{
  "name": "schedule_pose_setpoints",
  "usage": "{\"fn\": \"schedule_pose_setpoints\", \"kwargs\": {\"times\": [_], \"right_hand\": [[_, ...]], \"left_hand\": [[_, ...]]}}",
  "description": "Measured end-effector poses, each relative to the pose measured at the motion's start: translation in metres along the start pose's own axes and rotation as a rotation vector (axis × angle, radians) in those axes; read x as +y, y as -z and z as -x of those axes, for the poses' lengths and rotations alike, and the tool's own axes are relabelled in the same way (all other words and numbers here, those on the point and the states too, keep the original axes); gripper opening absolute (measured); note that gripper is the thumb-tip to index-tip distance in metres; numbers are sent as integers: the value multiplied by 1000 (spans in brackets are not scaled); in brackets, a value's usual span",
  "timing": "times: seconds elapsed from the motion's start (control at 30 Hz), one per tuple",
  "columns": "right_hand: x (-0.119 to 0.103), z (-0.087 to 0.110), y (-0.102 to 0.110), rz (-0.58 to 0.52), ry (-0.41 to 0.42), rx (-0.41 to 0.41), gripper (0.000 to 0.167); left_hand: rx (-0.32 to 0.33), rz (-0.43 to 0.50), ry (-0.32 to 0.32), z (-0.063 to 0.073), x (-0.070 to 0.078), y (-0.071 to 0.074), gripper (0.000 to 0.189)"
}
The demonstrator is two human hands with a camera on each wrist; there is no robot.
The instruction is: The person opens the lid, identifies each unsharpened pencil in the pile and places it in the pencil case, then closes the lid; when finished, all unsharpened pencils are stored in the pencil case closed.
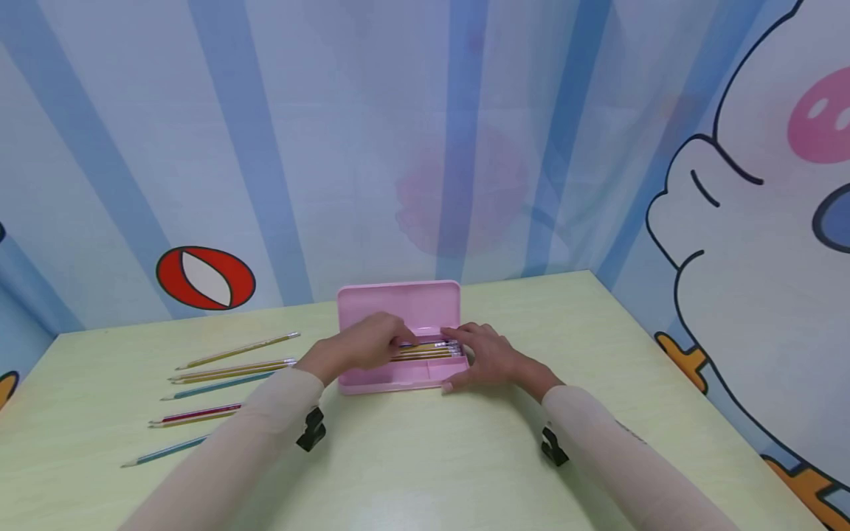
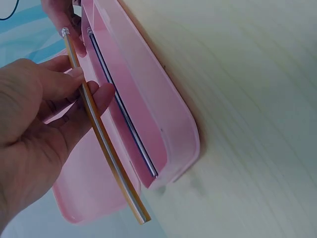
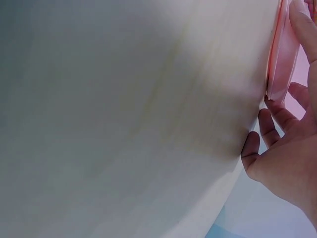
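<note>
An open pink pencil case [image 1: 398,385] lies on the table, its lid [image 1: 398,299] raised at the back. Several striped pencils [image 1: 428,352] lie in its long compartment, eraser ends to the right. My left hand [image 1: 361,343] is over the case; in the left wrist view it pinches a yellow-and-silver pencil [image 2: 106,141] between thumb and fingers. Beneath it a dark striped pencil [image 2: 124,106] lies inside. My right hand [image 1: 488,358] grips the case's right end, thumb at the front wall and fingers round the back corner. The right wrist view shows only part of the case [image 3: 285,59].
On the table's left lie several loose pencils: a yellow one [image 1: 235,351] at the back, teal ones [image 1: 215,386], and a red one [image 1: 199,414] nearer. My left sleeve covers some of their ends. A striped curtain-like backdrop [image 1: 358,147] stands behind the table [image 1: 412,457].
</note>
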State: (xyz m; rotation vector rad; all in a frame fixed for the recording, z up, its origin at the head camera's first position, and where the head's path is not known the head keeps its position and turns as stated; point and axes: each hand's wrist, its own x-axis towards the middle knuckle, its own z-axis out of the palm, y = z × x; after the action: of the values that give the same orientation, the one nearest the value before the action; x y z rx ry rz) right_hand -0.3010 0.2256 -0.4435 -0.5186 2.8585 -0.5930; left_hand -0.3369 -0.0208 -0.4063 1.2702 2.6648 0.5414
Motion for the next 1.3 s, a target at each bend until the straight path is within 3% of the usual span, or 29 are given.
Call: {"fn": "schedule_pose_setpoints", "kwargs": {"times": [0.5,0.87,1.3], "right_hand": [[1,0,-1,-5,7,-2,99],[-1,0,0,-7,-14,-7,98],[1,-1,-1,-7,-17,-7,98]], "left_hand": [[-33,-12,44,-26,12,-14,34],[-57,-65,75,-33,15,-18,31],[-40,-47,107,-35,10,-20,32]]}}
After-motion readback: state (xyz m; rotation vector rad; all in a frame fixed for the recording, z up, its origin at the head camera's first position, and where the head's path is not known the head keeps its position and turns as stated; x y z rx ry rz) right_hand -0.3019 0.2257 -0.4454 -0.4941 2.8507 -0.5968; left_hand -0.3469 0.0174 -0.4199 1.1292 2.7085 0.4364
